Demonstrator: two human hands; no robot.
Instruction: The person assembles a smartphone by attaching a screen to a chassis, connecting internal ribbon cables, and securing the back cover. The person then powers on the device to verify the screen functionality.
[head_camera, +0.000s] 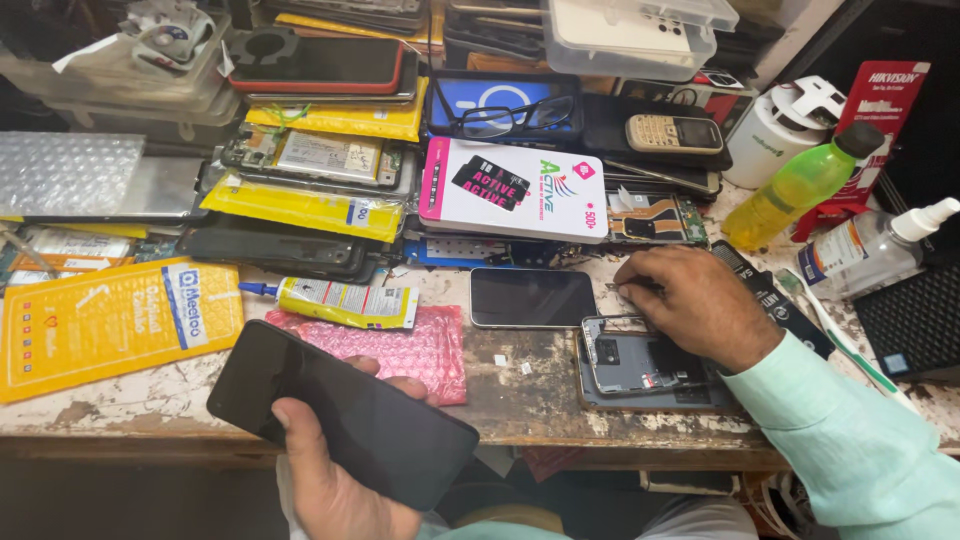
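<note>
left hand (330, 480) gripping glossy black phone (340, 415)

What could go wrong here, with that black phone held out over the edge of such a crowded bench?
The left hand holds the black phone partly past the bench edge; if the grip slips, it could fall. The right hand works above the opened phone, whose exposed insides could be scratched. The glue tube lies on the bench beside the pink bubble wrap; a leak could smear the other phone lying near it.
</note>
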